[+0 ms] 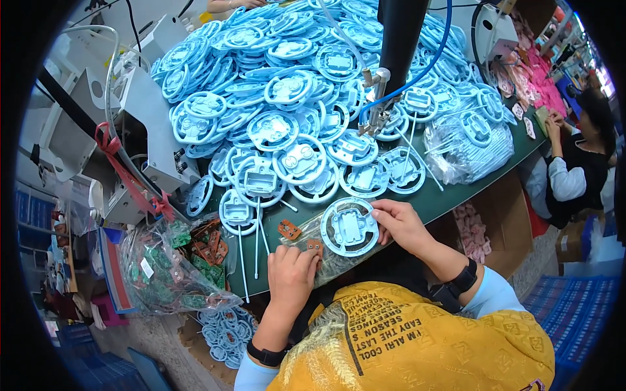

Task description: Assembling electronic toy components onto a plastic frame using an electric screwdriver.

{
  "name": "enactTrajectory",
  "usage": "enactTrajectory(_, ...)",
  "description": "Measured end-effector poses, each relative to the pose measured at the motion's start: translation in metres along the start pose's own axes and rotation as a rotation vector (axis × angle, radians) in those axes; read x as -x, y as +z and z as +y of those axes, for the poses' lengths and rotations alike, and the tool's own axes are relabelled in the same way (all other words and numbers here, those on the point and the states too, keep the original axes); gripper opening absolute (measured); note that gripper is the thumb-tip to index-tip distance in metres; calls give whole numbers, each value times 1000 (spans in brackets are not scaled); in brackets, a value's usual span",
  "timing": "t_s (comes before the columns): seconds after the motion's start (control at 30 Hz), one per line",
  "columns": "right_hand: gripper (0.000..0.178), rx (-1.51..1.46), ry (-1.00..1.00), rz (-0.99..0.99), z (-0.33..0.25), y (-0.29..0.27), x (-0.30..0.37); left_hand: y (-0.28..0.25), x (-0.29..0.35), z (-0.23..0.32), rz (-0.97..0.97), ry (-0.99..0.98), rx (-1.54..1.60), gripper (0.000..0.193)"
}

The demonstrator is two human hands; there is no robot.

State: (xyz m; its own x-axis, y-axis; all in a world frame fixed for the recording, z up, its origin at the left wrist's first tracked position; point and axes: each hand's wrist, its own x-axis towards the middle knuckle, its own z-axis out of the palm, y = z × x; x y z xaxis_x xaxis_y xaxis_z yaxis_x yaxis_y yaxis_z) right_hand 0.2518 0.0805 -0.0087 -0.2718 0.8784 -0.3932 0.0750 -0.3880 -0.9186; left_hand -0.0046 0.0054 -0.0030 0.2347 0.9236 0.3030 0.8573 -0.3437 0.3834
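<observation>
My right hand [399,226] grips the right rim of a light-blue plastic toy steering wheel part [352,228], thumb and fingers pinching it near the table's front edge. It has a round rim and a moulded box-like centre. To its left, my left hand [291,272] has its fingers closed on a small orange-brown circuit board [315,247], partly covered by the fingertips. A second circuit board [289,229] lies just beyond that hand. Under the wheel part and the boards is a strip of clear plastic film [312,232] on the green tabletop.
A large heap of light-blue wheel parts [287,88] fills the table's back. A black post [398,49] with a metal fitting [378,107] rises among them. Clear bags hold green circuit boards [208,270] at left and blue rods [473,150] at right. Another person [580,163] sits at right.
</observation>
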Motion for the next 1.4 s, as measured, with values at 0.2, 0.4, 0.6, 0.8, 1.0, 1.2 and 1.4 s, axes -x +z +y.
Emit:
enactTrajectory(0.2, 36, -22, -50, -10, -2, 1, 11, -1, -1, 0, -2, -9, 54, 14)
enactTrajectory(0.4, 38, 631, -538, 131, 6, 3, 25, 0, 4, -2, 11, -39, 101, 16)
enactTrajectory(0.6, 36, 1014, -899, 24, 2, 19, 35, -7, 5, 1, 105, -40, 135, 17)
enactTrajectory(0.8, 41, 1092, -859, 132, -2, -1, 30, -12, 12, -3, 150, -96, 143, 20)
enactTrajectory(1.0, 40, 1043, -1006, 50, 10, 9, 26, -12, 5, 3, 172, -30, 154, 22)
enactTrajectory(1.2, 39, 1039, -1015, 90, 15, 6, 22, -11, -1, 6, 174, 6, 137, 23)
enactTrajectory(1.4, 37, 970, -1036, 10, 8, 13, 26, -12, -11, 10, 171, 46, 134, 24)
